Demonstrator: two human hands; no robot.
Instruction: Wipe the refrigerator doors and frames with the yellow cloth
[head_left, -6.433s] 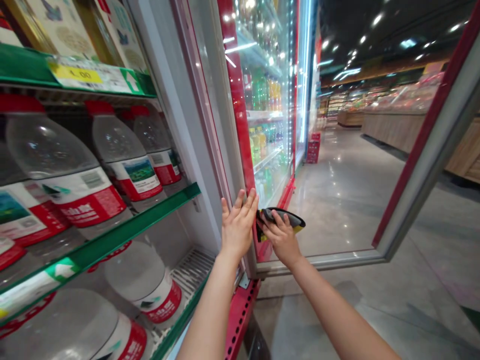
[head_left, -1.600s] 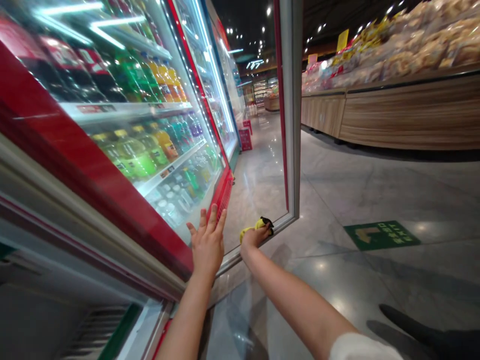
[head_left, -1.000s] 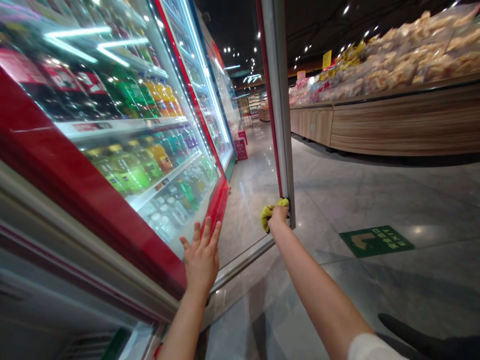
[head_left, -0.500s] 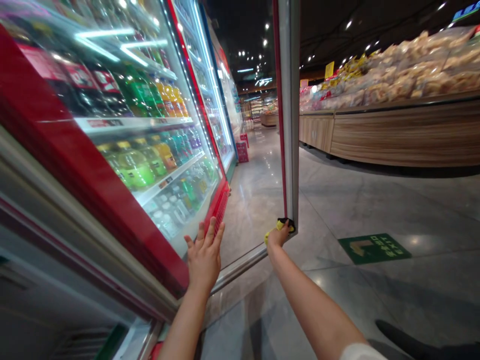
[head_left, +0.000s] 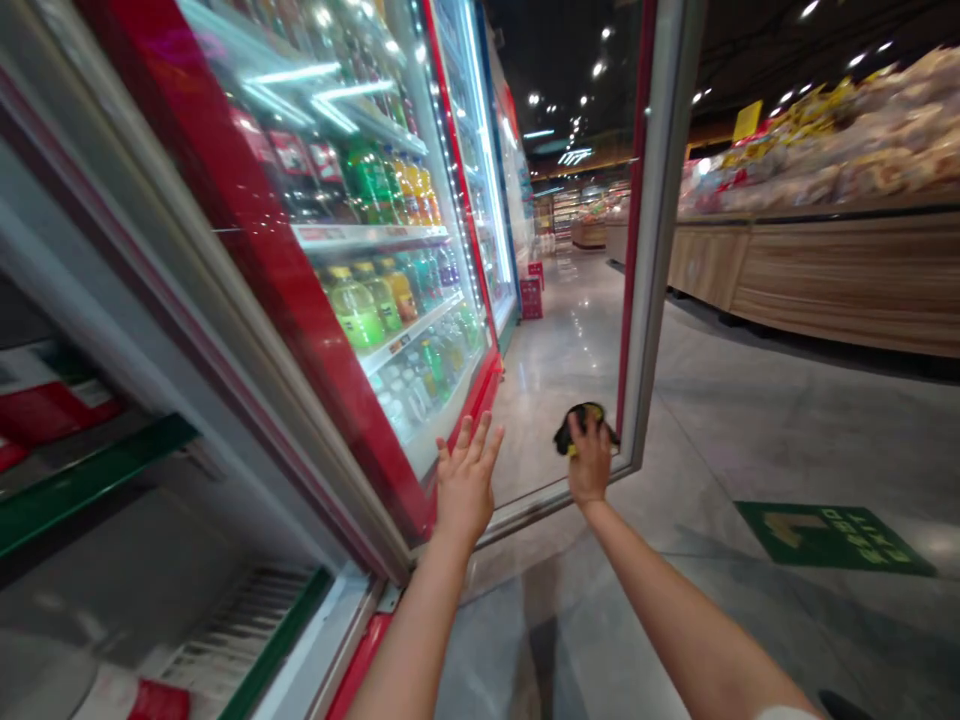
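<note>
My left hand (head_left: 466, 482) is spread flat, fingers apart, low on the glass near the red strip of an open cooler door (head_left: 658, 230). It holds nothing. My right hand (head_left: 590, 460) grips a bunched black and yellow cloth (head_left: 583, 427) against the glass, close to the door's silver outer frame and lower corner. Behind the glass stand shelves of green and orange drink bottles (head_left: 356, 308).
At lower left is the cooler's open interior with a green shelf edge (head_left: 97, 470). To the right runs a wooden display counter (head_left: 847, 280) piled with bagged goods. A green floor sign (head_left: 832, 537) lies on the polished floor, and a red crate (head_left: 531, 298) stands down the aisle.
My view has swung left, showing more of the cooler interior. My right hand has moved inward from the frame edge onto the glass, and the cloth's black side shows more. My left hand stays low.
</note>
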